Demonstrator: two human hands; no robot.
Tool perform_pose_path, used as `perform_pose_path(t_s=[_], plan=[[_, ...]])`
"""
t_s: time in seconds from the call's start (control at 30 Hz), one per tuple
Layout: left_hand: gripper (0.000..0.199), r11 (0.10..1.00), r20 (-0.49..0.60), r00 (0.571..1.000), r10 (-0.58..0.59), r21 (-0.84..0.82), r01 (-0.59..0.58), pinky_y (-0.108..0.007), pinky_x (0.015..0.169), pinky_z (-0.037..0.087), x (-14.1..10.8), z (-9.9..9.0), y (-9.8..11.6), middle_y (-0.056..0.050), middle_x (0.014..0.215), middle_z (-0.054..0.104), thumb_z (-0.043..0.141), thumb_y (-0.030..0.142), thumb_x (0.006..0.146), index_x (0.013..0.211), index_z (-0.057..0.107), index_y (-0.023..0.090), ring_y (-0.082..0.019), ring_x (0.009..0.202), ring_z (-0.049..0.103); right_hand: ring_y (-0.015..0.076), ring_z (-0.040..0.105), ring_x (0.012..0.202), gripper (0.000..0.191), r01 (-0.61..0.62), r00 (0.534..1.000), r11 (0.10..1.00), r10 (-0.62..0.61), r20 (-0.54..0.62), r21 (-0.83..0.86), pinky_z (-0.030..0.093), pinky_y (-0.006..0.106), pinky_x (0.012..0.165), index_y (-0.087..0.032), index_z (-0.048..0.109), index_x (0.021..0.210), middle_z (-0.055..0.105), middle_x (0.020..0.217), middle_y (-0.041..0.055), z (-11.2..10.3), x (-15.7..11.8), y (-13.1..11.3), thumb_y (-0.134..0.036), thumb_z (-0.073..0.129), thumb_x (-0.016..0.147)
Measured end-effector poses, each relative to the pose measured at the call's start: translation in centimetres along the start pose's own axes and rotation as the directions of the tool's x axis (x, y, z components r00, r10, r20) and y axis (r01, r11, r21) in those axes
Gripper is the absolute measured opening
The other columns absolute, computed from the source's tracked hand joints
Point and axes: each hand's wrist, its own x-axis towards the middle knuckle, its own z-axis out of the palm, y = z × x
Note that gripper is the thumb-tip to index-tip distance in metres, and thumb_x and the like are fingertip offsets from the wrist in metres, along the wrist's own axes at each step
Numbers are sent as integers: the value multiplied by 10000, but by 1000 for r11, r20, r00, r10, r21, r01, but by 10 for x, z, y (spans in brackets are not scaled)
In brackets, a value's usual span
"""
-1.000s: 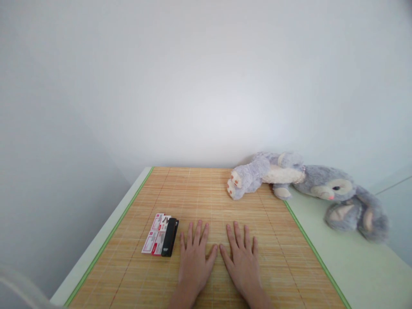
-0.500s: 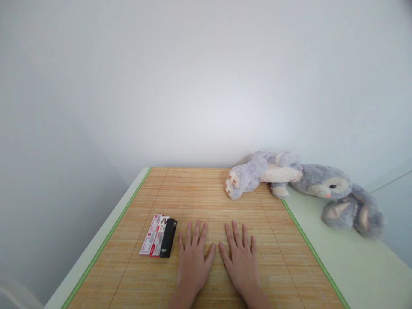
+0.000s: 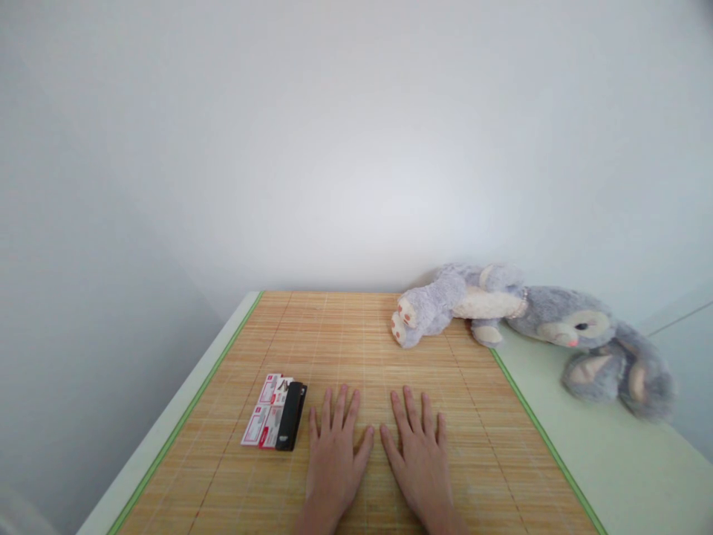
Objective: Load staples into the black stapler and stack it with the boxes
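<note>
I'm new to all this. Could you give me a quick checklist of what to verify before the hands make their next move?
1. Hands free: ok. The left hand and right hand are palm down, fingers spread, holding nothing.
2. Hands apart: ok. A gap shows between the thumbs.
3. Long black stapler within reach: ok, probably. It lies just left of the left hand.
4. Flat red-and-white printed packets separate from the stapler: cannot tell. They lie close along its left side.
5. Grey plush rabbit away from hands: ok. It lies at the far right, partly on the tan bamboo mat.
6. Stapler loaded: cannot tell.
</note>
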Motion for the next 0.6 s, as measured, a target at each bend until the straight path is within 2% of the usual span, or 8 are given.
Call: perform_pose_path(t_s=[0.6], plan=[[676,1000,-14,1000,13,1,-13,-621,1236,214,0,3,-2,-7,1708,251,488,443,997,1621,241,357,-350,1579,185,372,49,1593,670,9,1000,1000,-8,-13,9,53,681,1235,-342,219,1632,134,1724,-1,2,-1,2,-616,304,1027]])
